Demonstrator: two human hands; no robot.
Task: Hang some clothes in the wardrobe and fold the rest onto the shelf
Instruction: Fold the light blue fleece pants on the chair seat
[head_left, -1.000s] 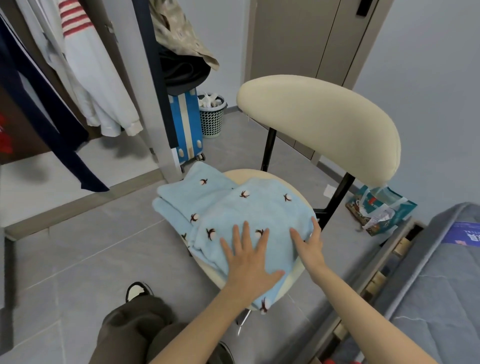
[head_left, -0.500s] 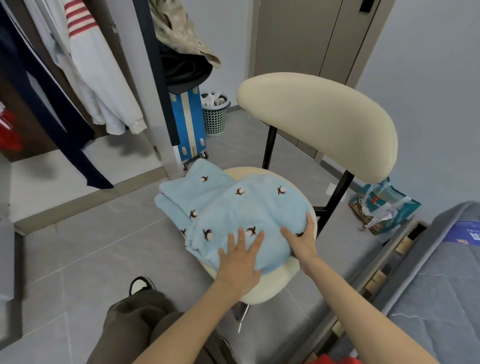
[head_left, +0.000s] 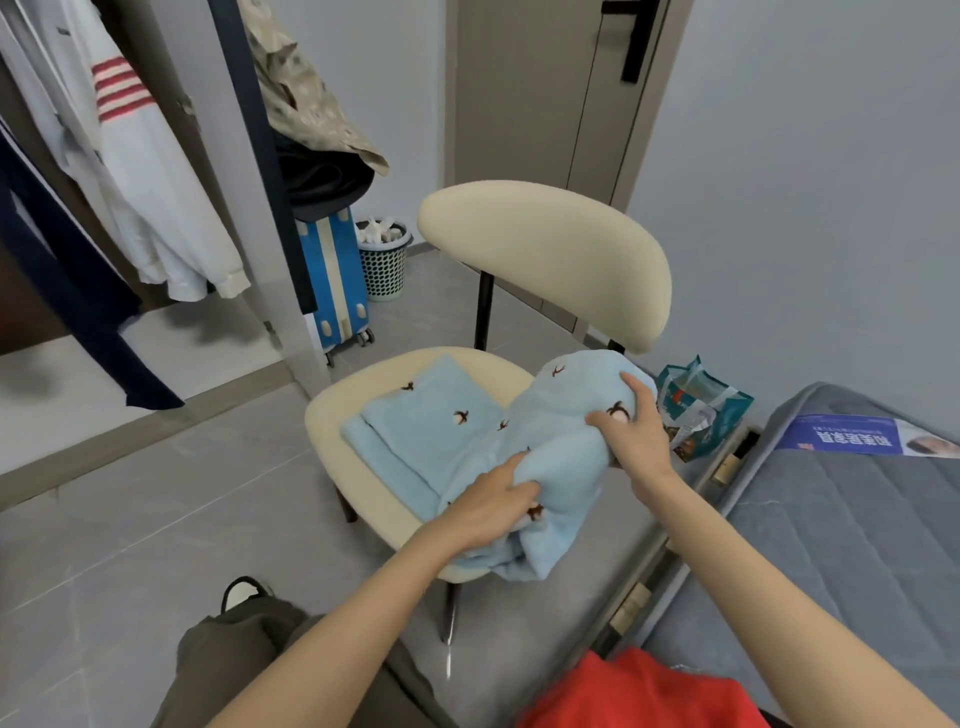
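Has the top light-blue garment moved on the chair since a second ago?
Yes. Both hands have lifted the top blue garment off the chair seat, toward the backrest; the lower folded piece stays.

Only readable-ish print: blue-and-white label on the grey mattress at right, large white Chinese characters on the blue part, seen upside down from the head camera, too blurred to transcribe; a small red mark sits at its lower left edge. Teal plastic bag on the floor beside the chair has printed packaging with a red patch, text too small to read. Nothing legible on the blue suitcase, the clothes, or the door.
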